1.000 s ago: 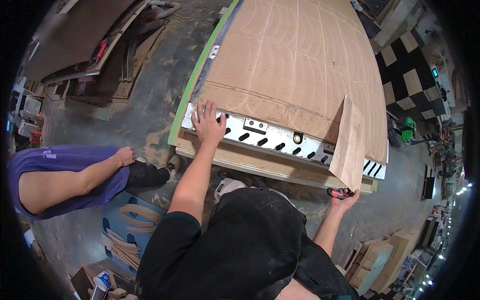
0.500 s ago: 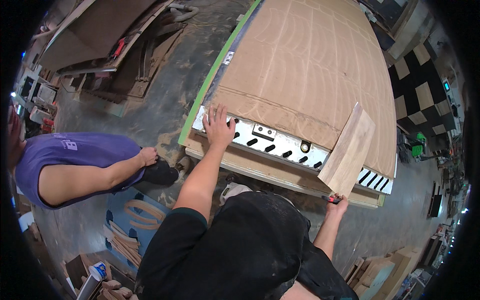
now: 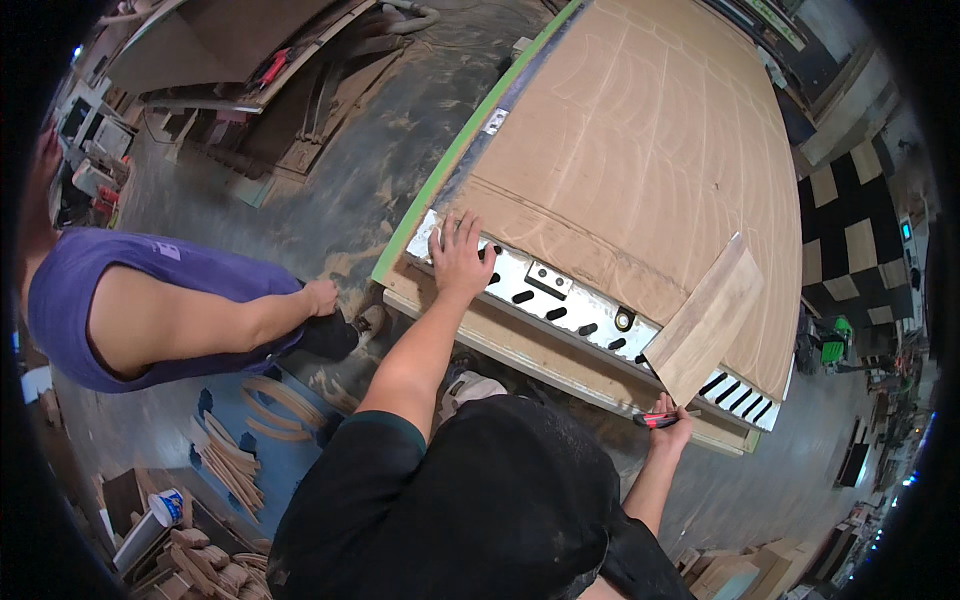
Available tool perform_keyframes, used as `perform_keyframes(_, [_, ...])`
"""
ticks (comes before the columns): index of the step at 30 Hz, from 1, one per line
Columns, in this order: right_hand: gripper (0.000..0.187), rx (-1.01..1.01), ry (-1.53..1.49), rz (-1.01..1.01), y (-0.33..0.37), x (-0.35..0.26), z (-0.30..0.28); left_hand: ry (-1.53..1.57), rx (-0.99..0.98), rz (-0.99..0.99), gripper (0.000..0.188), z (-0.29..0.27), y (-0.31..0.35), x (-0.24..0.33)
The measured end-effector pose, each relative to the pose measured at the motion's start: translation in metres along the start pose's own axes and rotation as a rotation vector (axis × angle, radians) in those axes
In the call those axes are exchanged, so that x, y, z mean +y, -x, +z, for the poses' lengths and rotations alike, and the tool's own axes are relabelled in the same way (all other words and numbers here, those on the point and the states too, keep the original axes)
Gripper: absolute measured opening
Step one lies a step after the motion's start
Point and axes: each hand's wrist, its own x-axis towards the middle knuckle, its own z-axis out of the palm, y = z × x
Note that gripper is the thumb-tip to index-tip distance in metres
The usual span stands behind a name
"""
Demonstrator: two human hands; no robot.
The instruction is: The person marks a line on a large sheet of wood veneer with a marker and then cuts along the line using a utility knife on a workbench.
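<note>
My left hand point(image 3: 461, 258) lies with fingers spread on the slotted silver metal strip point(image 3: 597, 306) along the near edge of a large brown panel point(image 3: 640, 150). Black slots and small fittings show along the strip. A pale wooden board point(image 3: 707, 322) lies slantwise across the strip's right part and overhangs the near edge. Just below the board's near corner, my right hand point(image 3: 672, 424) is closed around a tool with a red and black handle point(image 3: 652, 420). A thin tip points right from that hand; the tool's exact kind is unclear. Whether these fingers also touch the board I cannot tell.
A person in a purple sleeveless top point(image 3: 180, 310) is close on the left. Curved wooden strips point(image 3: 275, 408) lie on a blue sheet, with wood offcuts point(image 3: 205, 555) below. Green edging point(image 3: 470, 150) runs along the panel's left side. Dark sheets point(image 3: 200, 45) stand at the far left.
The view has shifted a little, moving the panel right and down in the picture. My right hand has turned the tool slightly. My left hand stays on the metal strip.
</note>
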Motion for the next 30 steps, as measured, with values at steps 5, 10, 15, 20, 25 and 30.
perform_keyframes(5, [0.05,-0.012,0.104,-0.002,0.007,0.01,0.024,0.02,0.003,-0.006,0.064,0.0,0.0,-0.002])
perform_keyframes(10, [0.05,-0.071,0.315,-0.08,0.002,0.021,0.028,0.039,0.027,0.005,0.064,0.002,0.001,-0.001])
perform_keyframes(15, [0.065,-0.19,1.028,-0.462,-0.003,0.038,0.038,0.298,0.182,-0.051,0.055,-0.007,0.009,-0.015])
perform_keyframes(20, [0.086,-0.35,1.555,-0.57,0.026,0.057,0.068,0.152,0.382,-0.703,0.039,0.002,0.08,-0.057])
perform_keyframes(25, [0.092,-0.446,1.857,-0.675,0.027,0.055,0.084,0.136,-0.123,-0.468,0.053,0.009,0.126,-0.08])
perform_keyframes(30, [0.091,-0.529,1.834,-0.589,0.021,0.043,0.098,0.106,-0.116,-0.423,0.05,0.049,0.129,-0.079])
